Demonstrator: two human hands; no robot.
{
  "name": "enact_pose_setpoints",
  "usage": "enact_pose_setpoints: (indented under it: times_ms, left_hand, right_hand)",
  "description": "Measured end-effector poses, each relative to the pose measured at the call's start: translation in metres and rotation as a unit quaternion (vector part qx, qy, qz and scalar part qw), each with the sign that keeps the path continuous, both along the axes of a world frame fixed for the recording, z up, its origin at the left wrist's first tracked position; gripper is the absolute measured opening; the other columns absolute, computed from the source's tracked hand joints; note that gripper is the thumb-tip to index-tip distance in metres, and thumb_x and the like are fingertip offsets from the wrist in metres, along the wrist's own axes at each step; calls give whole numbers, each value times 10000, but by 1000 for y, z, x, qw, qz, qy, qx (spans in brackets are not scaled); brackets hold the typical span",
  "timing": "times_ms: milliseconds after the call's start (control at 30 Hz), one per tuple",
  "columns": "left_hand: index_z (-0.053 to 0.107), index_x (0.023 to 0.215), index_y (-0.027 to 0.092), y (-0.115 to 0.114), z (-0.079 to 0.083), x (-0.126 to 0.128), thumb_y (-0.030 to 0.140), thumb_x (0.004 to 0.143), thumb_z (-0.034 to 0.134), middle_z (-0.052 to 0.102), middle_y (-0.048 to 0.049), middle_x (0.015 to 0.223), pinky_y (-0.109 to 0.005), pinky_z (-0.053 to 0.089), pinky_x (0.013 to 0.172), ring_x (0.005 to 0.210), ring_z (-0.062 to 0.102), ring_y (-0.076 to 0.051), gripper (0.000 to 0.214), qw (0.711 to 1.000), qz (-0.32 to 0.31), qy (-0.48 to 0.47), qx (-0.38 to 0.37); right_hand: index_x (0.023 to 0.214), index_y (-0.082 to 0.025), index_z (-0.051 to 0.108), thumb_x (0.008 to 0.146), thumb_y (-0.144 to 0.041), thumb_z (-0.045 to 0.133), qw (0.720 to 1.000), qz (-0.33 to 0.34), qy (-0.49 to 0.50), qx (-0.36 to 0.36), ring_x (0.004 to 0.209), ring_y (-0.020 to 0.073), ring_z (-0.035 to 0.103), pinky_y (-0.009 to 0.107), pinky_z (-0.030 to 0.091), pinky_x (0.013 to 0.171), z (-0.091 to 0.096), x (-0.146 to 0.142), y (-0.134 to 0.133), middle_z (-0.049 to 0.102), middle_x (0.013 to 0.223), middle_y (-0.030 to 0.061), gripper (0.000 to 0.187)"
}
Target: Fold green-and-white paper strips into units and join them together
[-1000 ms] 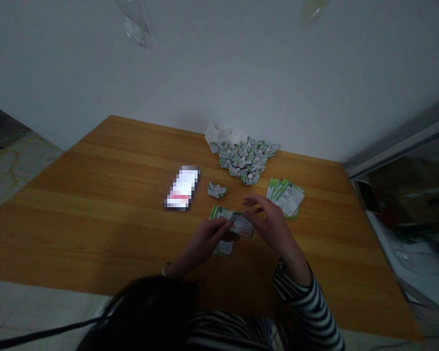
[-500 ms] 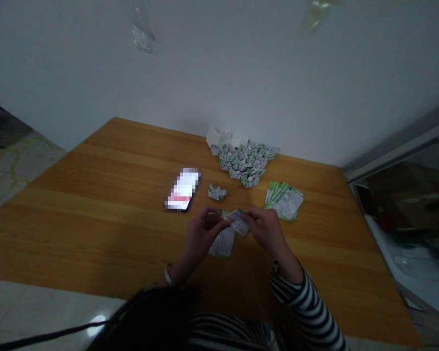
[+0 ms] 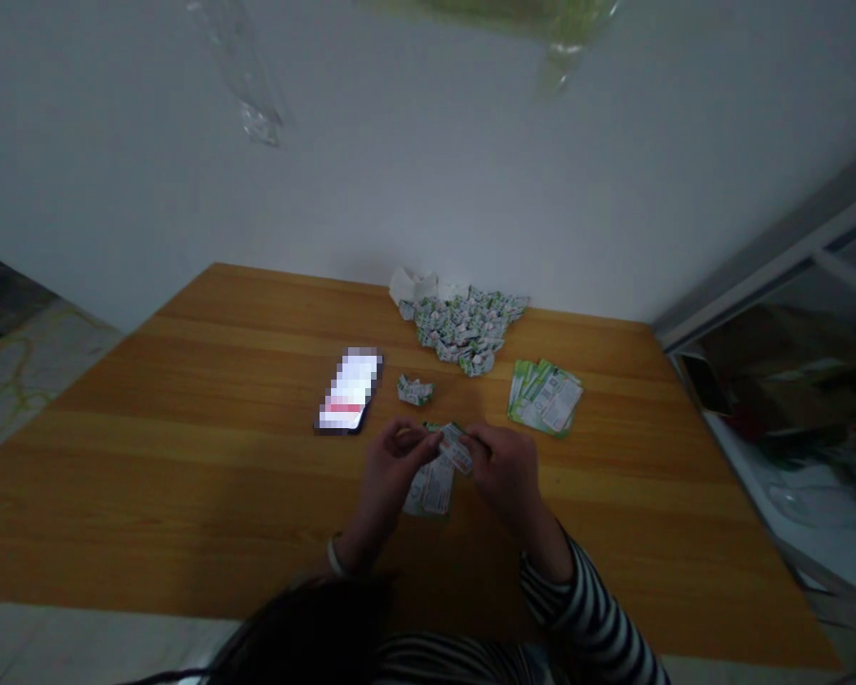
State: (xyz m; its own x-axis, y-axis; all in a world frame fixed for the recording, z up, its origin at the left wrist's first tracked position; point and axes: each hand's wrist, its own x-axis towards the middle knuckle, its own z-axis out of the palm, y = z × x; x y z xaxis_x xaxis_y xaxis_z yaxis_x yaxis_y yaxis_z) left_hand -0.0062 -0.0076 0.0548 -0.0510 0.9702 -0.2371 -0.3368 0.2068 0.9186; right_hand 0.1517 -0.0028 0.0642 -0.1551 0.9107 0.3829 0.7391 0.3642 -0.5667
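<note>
Both my hands meet over the middle of the wooden table (image 3: 185,447). My left hand (image 3: 392,471) and my right hand (image 3: 503,471) pinch the same small green-and-white printed paper slip (image 3: 453,447) between their fingertips, just above the tabletop. Another flat slip (image 3: 432,490) lies under my hands. A single folded paper piece (image 3: 415,390) sits just beyond my hands. A heap of several folded pieces (image 3: 467,323) lies at the far edge by the wall. A fanned stack of flat slips (image 3: 546,397) lies to the right of my hands.
A phone (image 3: 349,390) with a lit screen lies left of the folded piece. Crumpled white paper (image 3: 410,283) sits behind the heap. A white wall backs the table. Shelving with clutter (image 3: 785,381) stands to the right.
My hands have drawn together and both closed on the slip, lifting and folding it. The view has tilted slightly; the things on the table have stayed put.
</note>
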Motion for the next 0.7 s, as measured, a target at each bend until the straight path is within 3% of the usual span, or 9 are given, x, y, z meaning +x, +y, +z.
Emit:
enact_pose_setpoints:
  times_ms: [100,300,367,433,500,567,633,700]
  left_hand:
    - [594,1099,179,-2,-3,5,313,644,822,721,2,737,-226,508,611,620,660,-121,526,995,16,-90,-43]
    - [682,844,141,-1,-14,11,321,608,831,710,-4,713,-234,510,608,613,657,-126,332,987,81,-119,-74]
    - [683,915,165,0,-15,12,319,619,825,698,22,706,-219,492,590,587,637,-107,363,987,115,-101,-51]
    - [664,1046,185,0,-12,13,346,661,799,686,31,701,-210,473,567,565,615,-98,439,991,96,-87,-30]
    - [673,1032,161,0,-7,12,403,722,742,672,16,682,-218,458,546,554,595,-109,399,998,17,-56,-24]
    - [692,846,130,0,-4,11,431,762,691,650,0,651,-222,442,535,558,572,-120,313,999,-35,14,-8]
    - [653,690,141,-2,-3,12,407,778,671,604,12,597,-212,406,514,547,529,-117,281,993,-8,110,30]
    - [617,651,165,-4,-4,13,372,797,650,562,28,562,-207,374,496,529,492,-113,256,979,46,184,70]
  right_hand:
    - [732,-198,677,891,-246,520,998,-48,2,36,573,170,590,270,355,574,-8,-13,-6,679,633,43,229]
    - [718,-188,638,891,-200,498,993,-78,29,84,585,178,581,303,349,605,-22,-36,-15,669,635,43,222]
    - [722,-188,627,893,-195,491,991,-88,46,94,587,178,578,307,352,612,-24,-40,-17,667,639,43,218]
    - [728,-187,623,897,-196,486,987,-110,63,104,596,180,576,305,353,611,-23,-41,-17,661,640,46,218]
    - [738,-183,623,900,-202,484,981,-133,84,110,611,181,576,299,359,614,-22,-42,-17,655,648,50,214]
    - [739,-179,619,902,-221,486,977,-154,106,104,617,180,570,292,365,611,-22,-43,-17,643,650,49,214]
    - [724,-181,600,906,-250,484,974,-165,132,78,612,176,558,282,368,596,-23,-45,-18,626,649,42,227]
    - [708,-185,567,915,-279,469,967,-173,181,36,586,163,541,265,367,560,-23,-50,-19,597,631,23,247]
